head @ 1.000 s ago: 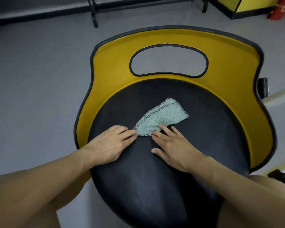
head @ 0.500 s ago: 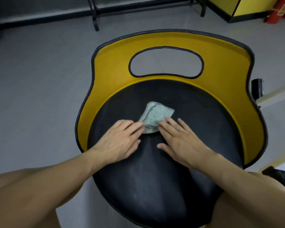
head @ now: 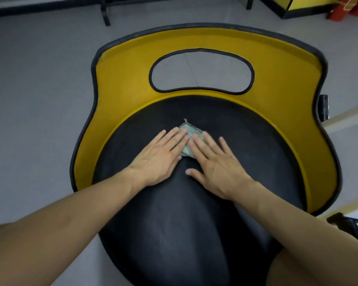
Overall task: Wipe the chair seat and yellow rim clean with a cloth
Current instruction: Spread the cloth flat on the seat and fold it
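Note:
A black chair seat (head: 174, 223) fills the middle of the view, ringed at the back and sides by a yellow rim (head: 124, 83) with an oval handle hole. A small folded pale green cloth (head: 191, 129) lies near the seat's centre. My left hand (head: 159, 153) lies flat with straight fingers pressing on the cloth's left part. My right hand (head: 213, 162) lies flat beside it, its fingers pressing on the right part. Most of the cloth is hidden under the fingers.
Grey floor (head: 33, 100) surrounds the chair. A black metal frame leg (head: 105, 15) stands at the back, a yellow and black cabinet (head: 293, 5) and red objects (head: 343, 9) at the far right. A black lever (head: 323, 108) sticks out at the chair's right.
The cloth was folded smaller, from a long spread shape to a compact wad. Both hands moved forward and closer together and now cover it.

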A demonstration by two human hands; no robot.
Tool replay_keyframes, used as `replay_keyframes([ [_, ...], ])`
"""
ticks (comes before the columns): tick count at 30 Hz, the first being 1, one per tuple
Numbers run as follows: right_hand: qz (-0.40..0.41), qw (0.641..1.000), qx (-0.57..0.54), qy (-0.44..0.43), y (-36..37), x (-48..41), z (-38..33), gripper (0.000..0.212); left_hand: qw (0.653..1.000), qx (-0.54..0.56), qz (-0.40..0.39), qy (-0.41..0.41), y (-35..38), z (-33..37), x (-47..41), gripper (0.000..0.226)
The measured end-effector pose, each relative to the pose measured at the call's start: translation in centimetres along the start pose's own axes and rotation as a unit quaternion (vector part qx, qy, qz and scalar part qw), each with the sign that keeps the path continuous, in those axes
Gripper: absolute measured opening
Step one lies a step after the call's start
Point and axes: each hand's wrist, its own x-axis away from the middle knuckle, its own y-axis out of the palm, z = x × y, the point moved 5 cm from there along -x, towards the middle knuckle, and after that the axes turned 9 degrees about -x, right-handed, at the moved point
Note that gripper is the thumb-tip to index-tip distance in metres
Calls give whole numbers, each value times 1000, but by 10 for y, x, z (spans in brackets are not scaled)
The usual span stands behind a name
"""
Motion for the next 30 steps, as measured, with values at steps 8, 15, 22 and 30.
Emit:
replay_keyframes([
  [8,-42,999,-16,-11,9,7,14,83,998,32,-48,-16,8,16,29,63],
  [15,-8,999,-17,-26,14,13,6,72,999,30,-6,-42,-7,30,36,63],
  [22,-28,997,-69,2,-4,4,-1,85,996,45,-61,-42,-14,21,20,75],
  [30,143,984,-100,-23,-6,-39,28,33,996,32,67,-55,-2,5,-42,48],
])
